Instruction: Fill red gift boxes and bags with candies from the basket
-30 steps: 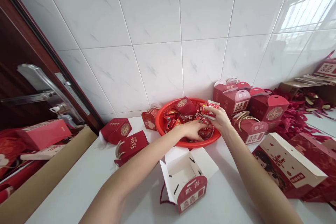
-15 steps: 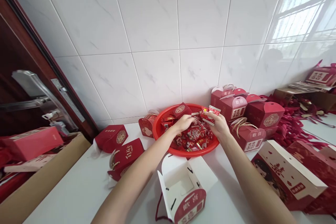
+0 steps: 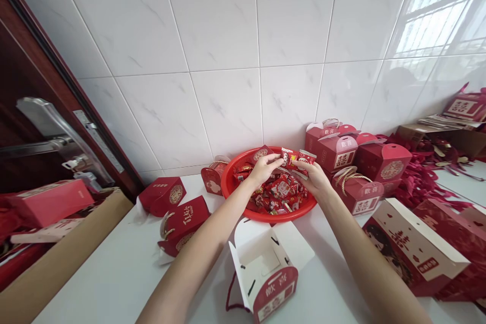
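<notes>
A round red basket (image 3: 228, 182) full of red-wrapped candies (image 3: 280, 187) stands against the tiled wall. Over its middle, my left hand (image 3: 265, 169) pinches the left end of a red candy packet (image 3: 289, 156). My right hand (image 3: 312, 176) is closed on several red packets (image 3: 307, 157) above the basket's right side; the two hands are close together. Just in front of the basket, a gift box (image 3: 261, 268) lies open with its white inside facing up and no candy visible in it.
Closed red gift boxes (image 3: 341, 154) are stacked right of the basket, with magenta ribbons (image 3: 417, 172) beyond. Two red boxes (image 3: 188, 220) lie at the left. A cream-and-red box (image 3: 417, 243) is at the front right. A cardboard carton (image 3: 79, 238) stands by the door.
My left hand has lifted slightly, and a red packet now shows between both hands. My right hand still holds its packets. The view has shifted a little.
</notes>
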The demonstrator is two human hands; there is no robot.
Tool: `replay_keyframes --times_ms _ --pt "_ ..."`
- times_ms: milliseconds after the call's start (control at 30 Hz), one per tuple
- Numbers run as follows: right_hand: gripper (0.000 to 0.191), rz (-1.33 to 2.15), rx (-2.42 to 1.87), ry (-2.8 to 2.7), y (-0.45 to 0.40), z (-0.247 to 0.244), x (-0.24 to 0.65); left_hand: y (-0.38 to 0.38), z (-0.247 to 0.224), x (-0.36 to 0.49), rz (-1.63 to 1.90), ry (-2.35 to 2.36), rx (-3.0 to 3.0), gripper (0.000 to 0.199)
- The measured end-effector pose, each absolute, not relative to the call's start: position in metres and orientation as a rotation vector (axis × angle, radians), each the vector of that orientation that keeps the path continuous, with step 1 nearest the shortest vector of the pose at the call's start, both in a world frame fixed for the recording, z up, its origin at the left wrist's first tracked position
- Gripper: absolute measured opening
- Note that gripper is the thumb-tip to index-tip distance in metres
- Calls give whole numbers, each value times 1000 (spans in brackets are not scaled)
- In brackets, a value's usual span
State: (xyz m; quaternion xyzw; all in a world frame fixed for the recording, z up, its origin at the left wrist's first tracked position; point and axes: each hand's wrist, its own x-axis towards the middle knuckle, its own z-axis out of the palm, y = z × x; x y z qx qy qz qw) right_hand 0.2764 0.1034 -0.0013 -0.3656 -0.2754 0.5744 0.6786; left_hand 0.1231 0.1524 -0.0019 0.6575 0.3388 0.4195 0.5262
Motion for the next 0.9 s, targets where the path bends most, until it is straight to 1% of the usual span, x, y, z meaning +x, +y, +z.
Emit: replay_keyframes --times_ms 267,367,467,533,633,700,833,900 --pt "28 1393 -724 -742 100 -2 276 158 -7 123 1004 955 1748 35" --pt "23 1326 -758 -668 101 -2 276 159 -10 123 946 1117 1949 35" --pt "18 1217 -796 -531 105 -2 278 155 -10 125 841 1139 2084 28" --pt "19 1160 -796 -472 109 -4 280 150 -9 128 694 1088 2230 24" --pt "21 1117 -771 -448 113 -7 283 143 -6 136 325 1033 2520 27" --pt "21 1093 -756 -439 114 -9 285 143 -5 141 145 1067 2620 26" --pt "19 1063 -738 -400 115 -11 286 152 -2 150 -1 1199 2693 23" --pt "18 1066 -727 -402 116 -12 287 158 -1 153 -44 1185 2739 28"
